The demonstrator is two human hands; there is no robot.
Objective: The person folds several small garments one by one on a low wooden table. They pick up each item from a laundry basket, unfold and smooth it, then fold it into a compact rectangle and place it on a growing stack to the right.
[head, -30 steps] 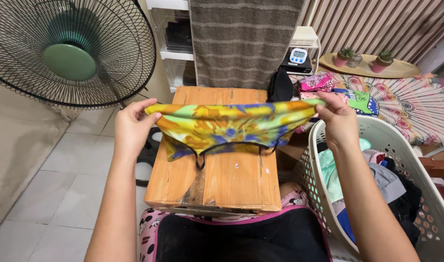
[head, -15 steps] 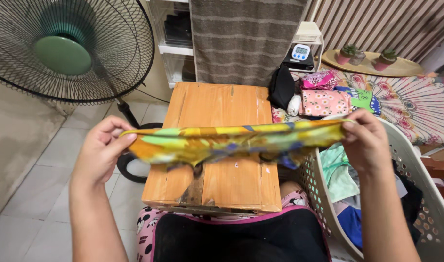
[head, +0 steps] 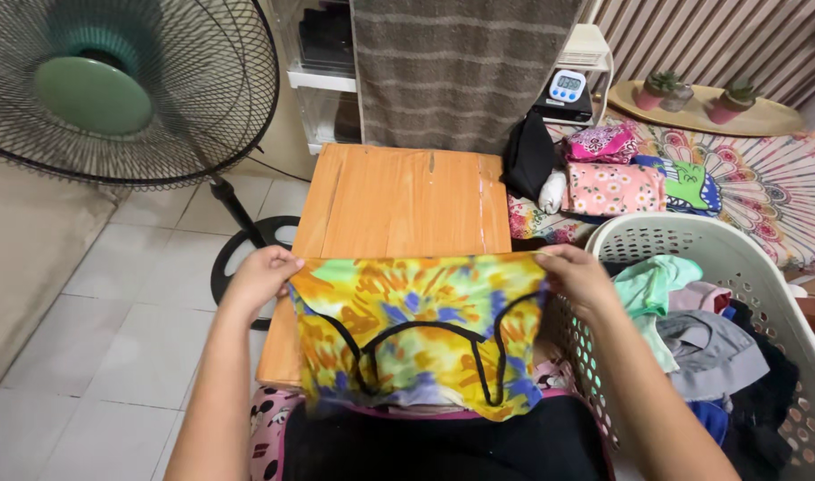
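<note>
A yellow, orange and blue tie-dye garment (head: pixel 416 334) with thin black straps hangs flat in front of me. My left hand (head: pixel 260 278) pinches its upper left corner and my right hand (head: pixel 578 276) pinches its upper right corner. The cloth drapes over the near edge of a small wooden table (head: pixel 407 200) and down onto my lap.
A white laundry basket (head: pixel 746 258) full of mixed clothes stands at the right. Folded pink and floral clothes (head: pixel 614 187) and a black item (head: pixel 527 156) lie on a patterned mat beyond it. A standing fan (head: pixel 113 89) is at the left, a striped towel (head: pixel 461 67) hangs behind the table.
The garment was stretched out as a narrow band held higher over the table. Both hands have come closer together and nearer to me, and the cloth now hangs open and flat.
</note>
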